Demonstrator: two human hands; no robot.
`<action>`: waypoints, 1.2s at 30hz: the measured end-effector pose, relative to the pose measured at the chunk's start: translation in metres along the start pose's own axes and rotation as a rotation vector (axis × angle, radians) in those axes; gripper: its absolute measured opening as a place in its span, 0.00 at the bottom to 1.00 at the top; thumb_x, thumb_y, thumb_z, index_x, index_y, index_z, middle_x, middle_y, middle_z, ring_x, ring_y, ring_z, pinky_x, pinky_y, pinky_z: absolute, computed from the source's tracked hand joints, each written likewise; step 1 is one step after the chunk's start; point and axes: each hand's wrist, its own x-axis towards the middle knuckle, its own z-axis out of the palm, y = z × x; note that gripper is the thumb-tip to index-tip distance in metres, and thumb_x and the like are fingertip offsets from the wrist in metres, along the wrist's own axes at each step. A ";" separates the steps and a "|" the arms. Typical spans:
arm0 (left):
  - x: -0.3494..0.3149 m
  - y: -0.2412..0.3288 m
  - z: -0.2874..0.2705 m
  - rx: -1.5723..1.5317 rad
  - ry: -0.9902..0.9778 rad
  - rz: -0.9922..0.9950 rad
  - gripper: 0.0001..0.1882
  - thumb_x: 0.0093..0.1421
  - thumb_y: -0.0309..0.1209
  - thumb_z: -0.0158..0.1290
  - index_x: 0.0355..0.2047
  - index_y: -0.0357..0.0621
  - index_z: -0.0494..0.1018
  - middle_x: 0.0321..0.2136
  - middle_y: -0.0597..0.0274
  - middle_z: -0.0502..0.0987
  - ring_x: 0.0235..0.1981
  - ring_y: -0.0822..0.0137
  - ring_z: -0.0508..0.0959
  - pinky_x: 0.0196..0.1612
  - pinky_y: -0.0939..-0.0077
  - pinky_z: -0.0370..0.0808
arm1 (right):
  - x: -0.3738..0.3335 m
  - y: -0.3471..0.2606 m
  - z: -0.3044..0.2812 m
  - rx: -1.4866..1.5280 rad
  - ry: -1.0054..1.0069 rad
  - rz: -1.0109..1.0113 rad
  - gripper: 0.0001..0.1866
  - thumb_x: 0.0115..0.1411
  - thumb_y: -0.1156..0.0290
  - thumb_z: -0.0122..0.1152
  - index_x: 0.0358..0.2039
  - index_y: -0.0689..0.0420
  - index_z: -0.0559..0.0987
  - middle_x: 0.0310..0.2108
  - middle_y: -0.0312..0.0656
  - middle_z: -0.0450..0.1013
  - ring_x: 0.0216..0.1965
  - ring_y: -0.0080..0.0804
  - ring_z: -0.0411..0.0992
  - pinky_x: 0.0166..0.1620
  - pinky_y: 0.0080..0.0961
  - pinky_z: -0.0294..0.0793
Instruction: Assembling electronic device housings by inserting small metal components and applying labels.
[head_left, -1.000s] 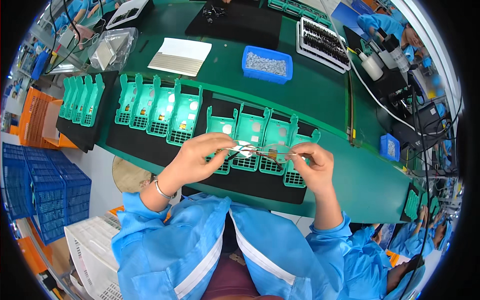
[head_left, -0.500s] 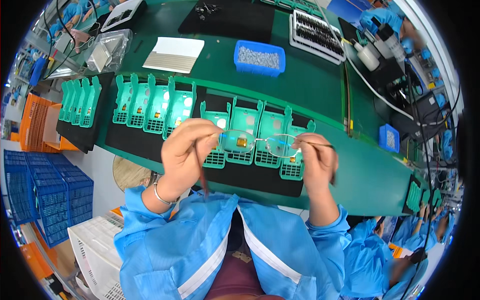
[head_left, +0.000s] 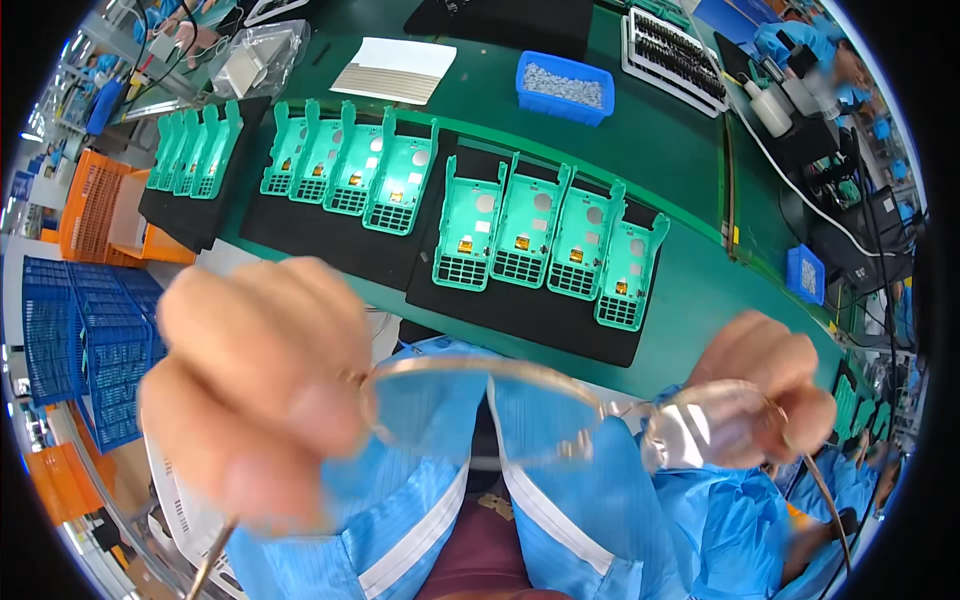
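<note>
A pair of thin-rimmed eyeglasses [head_left: 700,425] is held up close to the camera, slightly blurred. My left hand [head_left: 260,385] is closed on the left end of the frame, with one temple arm slanting down below it. At the other end, my right hand [head_left: 765,375] pinches the frame near the hinge; the second temple points downward. Beyond the glasses, several teal plastic housings [head_left: 530,225] with grid ends lie in a row on a black mat [head_left: 500,315]. Neither hand touches them.
More teal housings [head_left: 345,175] lie on mats to the left. A blue bin of small pale parts [head_left: 565,88] and a striped white sheet [head_left: 393,70] sit farther back. Blue crates [head_left: 60,340] and an orange crate [head_left: 95,215] stand at left. A person in blue [head_left: 725,520] is at right.
The glasses have come nearer to the camera, held in both hands, and now look much larger. My hands have moved apart and off the front housings, which now show fully.
</note>
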 end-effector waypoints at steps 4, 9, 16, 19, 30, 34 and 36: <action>0.002 0.015 -0.019 -0.208 -0.142 0.220 0.07 0.51 0.29 0.63 0.32 0.56 0.81 0.30 0.72 0.76 0.25 0.73 0.71 0.27 0.80 0.68 | 0.020 -0.035 0.035 -0.291 0.286 -0.015 0.05 0.52 0.60 0.67 0.31 0.37 0.82 0.25 0.25 0.75 0.20 0.11 0.70 0.25 0.12 0.64; 0.002 0.012 -0.022 -0.157 -0.041 0.373 0.08 0.52 0.26 0.61 0.32 0.53 0.79 0.33 0.72 0.76 0.25 0.75 0.73 0.29 0.81 0.69 | 0.044 -0.052 0.002 -0.091 -0.284 0.083 0.13 0.62 0.56 0.50 0.47 0.34 0.76 0.37 0.25 0.70 0.32 0.20 0.69 0.39 0.24 0.64; 0.005 0.009 -0.022 -0.018 0.131 0.563 0.08 0.53 0.23 0.58 0.33 0.49 0.77 0.36 0.71 0.76 0.25 0.78 0.76 0.31 0.83 0.72 | 0.038 -0.034 0.013 -0.152 0.230 0.011 0.03 0.49 0.66 0.68 0.21 0.41 0.81 0.26 0.19 0.78 0.23 0.08 0.72 0.29 0.07 0.65; 0.010 -0.002 -0.024 0.006 0.170 0.670 0.08 0.53 0.22 0.57 0.34 0.48 0.77 0.37 0.71 0.76 0.25 0.79 0.76 0.32 0.83 0.72 | 0.036 0.029 -0.034 -0.537 0.054 0.072 0.09 0.59 0.74 0.50 0.29 0.65 0.78 0.26 0.43 0.77 0.26 0.26 0.74 0.33 0.25 0.74; -0.096 -0.181 -0.053 0.922 -0.420 -0.624 0.31 0.53 0.24 0.56 0.58 0.44 0.61 0.60 0.42 0.57 0.59 0.44 0.60 0.59 0.59 0.62 | 0.025 0.309 -0.133 -1.361 -0.511 0.874 0.20 0.50 0.57 0.61 0.43 0.51 0.80 0.41 0.46 0.76 0.45 0.42 0.74 0.48 0.36 0.72; -0.103 -0.214 -0.051 0.912 -0.458 -0.613 0.28 0.53 0.22 0.53 0.56 0.43 0.62 0.59 0.43 0.57 0.57 0.42 0.62 0.59 0.56 0.61 | 0.035 0.341 -0.127 -1.401 -0.585 0.928 0.24 0.50 0.56 0.61 0.47 0.50 0.78 0.43 0.46 0.75 0.47 0.42 0.72 0.49 0.37 0.72; -0.099 -0.219 -0.052 0.881 -0.423 -0.617 0.25 0.55 0.22 0.52 0.54 0.45 0.64 0.57 0.47 0.61 0.56 0.46 0.65 0.59 0.53 0.59 | 0.036 0.353 -0.123 -1.439 -0.633 0.962 0.22 0.50 0.58 0.61 0.46 0.52 0.77 0.44 0.47 0.74 0.48 0.43 0.71 0.49 0.37 0.72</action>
